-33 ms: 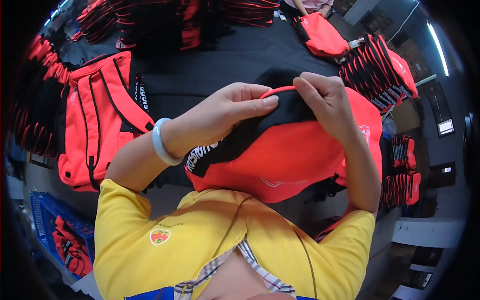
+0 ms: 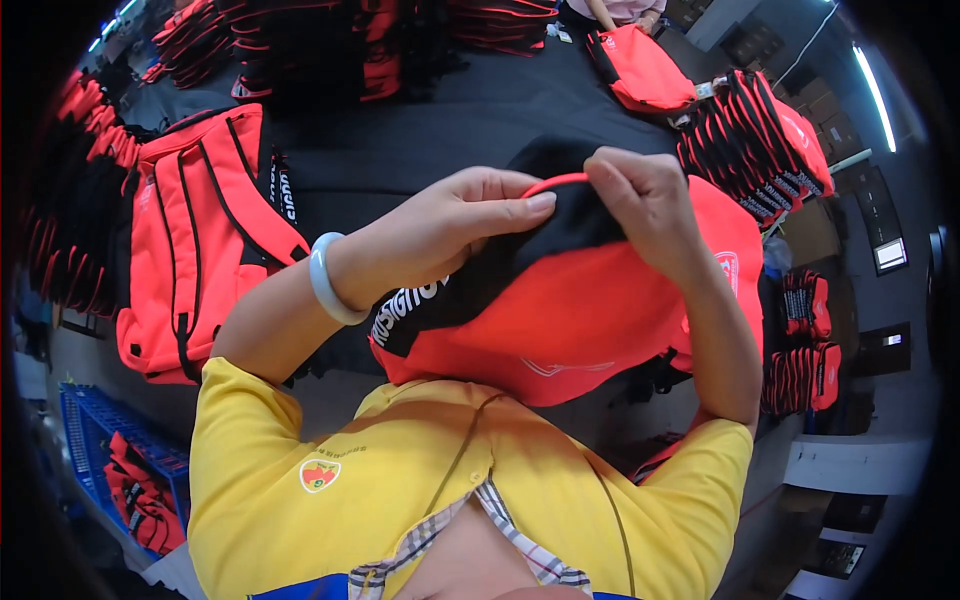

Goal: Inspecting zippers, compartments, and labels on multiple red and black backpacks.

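Observation:
A red and black backpack (image 2: 580, 310) leans against my front, its black part spread at the top. My left hand (image 2: 475, 215) pinches its red-trimmed edge between thumb and fingers. Just to the right, my right hand (image 2: 645, 205) grips the same edge, knuckles up and fingers curled in. A short stretch of the red trim (image 2: 557, 183) arcs between the two hands. White lettering runs along the black panel below my left hand. What lies inside the backpack is hidden.
Another red backpack (image 2: 190, 240) lies to the left, straps up, beside a stack of bags (image 2: 75, 220). More stacks stand at the back and right (image 2: 755, 145). Across the black-covered table (image 2: 400, 135), a person's hands touch a red bag (image 2: 640, 68). A blue crate (image 2: 85, 440) sits lower left.
My right hand has shifted very slightly left along with the edge it grips. Both hands keep their hold on the backpack.

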A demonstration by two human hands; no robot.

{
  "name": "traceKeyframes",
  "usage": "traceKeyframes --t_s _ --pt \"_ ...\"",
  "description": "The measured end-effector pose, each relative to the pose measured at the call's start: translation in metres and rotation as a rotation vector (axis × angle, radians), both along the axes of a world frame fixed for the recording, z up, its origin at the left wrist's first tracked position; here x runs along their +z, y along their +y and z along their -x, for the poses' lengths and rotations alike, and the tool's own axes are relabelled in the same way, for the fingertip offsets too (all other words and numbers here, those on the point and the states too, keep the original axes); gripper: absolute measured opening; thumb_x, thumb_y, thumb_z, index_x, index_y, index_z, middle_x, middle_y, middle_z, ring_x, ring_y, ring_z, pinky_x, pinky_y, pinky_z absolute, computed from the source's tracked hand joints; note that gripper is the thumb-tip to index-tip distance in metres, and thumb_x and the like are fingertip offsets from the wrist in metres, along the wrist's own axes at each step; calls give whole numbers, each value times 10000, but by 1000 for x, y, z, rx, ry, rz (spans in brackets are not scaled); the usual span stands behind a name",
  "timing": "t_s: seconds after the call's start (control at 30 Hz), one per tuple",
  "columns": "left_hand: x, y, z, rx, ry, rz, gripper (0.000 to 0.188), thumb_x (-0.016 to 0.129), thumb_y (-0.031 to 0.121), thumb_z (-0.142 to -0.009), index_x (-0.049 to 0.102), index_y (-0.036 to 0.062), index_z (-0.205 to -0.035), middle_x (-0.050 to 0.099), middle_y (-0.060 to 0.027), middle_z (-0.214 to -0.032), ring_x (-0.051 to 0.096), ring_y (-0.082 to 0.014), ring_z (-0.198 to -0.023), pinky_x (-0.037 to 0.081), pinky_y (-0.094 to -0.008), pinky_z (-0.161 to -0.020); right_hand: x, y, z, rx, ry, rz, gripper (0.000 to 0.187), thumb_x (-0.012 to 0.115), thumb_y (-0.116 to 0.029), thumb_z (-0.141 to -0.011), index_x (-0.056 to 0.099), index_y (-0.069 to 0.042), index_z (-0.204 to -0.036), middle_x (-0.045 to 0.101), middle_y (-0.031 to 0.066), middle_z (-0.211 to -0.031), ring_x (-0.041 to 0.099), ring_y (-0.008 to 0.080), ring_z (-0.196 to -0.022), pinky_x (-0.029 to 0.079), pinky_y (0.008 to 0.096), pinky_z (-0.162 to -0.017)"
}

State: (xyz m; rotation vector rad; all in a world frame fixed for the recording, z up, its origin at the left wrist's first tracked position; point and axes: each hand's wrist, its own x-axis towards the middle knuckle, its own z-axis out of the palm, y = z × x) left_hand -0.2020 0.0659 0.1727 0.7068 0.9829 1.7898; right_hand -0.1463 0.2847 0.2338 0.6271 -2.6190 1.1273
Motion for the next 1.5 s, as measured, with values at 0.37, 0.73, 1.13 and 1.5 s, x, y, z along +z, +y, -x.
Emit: traceKeyframes --t_s 0.37,0.73,1.13,1.5 --pt "26 3 3 45 111 370 279 626 3 -860 640 18 -1138 683 -17 -983 623 -79 -930 443 -247 -916 -14 33 15 50 162 -87 361 452 -231 -1016 578 72 -867 526 106 -656 473 154 -582 422 289 -570" --pt "-222 -114 18 937 832 662 200 639 149 -885 657 -34 -963 687 -121 -801 666 -200 -722 514 -322 -675 -191 -3 -121 74 -123 -206 222 705 -236 -818 670 -52 -937 586 92 -739 610 264 -699 467 365 -598" --pt "-187 -72 24 1065 1591 757 453 729 63 -744 643 126 -1183 493 -156 -1296 441 -316 -1234 407 -374 -993 -212 -13 -125 -51 -98 -151 413 659 -44 -767 673 -143 -1168 558 66 -793 553 261 -752 435 396 -695" --pt "-184 -17 85 822 1087 -4 235 632 -56 -733 634 -13 -964 542 -163 -1000 570 -282 -872 472 -304 -745 -353 -12 -157 -17 -499 -12 449 562 -23 -855 603 -186 -1272 638 123 -901 629 319 -802 502 362 -704"
